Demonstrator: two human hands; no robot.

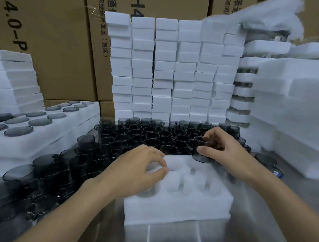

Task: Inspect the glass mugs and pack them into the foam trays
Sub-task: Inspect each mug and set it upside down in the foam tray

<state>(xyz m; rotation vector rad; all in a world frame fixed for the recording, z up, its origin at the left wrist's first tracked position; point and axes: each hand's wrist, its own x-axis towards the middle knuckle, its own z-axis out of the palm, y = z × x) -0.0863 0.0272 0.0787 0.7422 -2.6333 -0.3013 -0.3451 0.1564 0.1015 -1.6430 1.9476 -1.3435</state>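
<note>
The brown cartons [63, 41] across the upper left of the frame carry black print running sideways; "H4.0-P" can be read, and beside it a line of Chinese characters ending in "(西区)". In front of them, at upper centre, stands a wall of stacked white foam blocks [167, 65].

Right of centre, the right hand [227, 150] grasps a glass mug [202, 151] between thumb and fingers. It is smoky grey and see-through, straight-sided, with its handle pointing left. It sits at the far right corner of the white foam tray [178, 205] in the lower middle; whether its base touches the foam is unclear. The tray's round pockets look unfilled.

The left hand [139, 169] lies over the tray's left side with fingers curled toward the thumb; I cannot tell whether it pinches anything.

Behind the tray stands a dense crowd of mugs [145, 136] of the same kind, mouths up. At the left, packed trays [77, 124] show grey discs.
</note>
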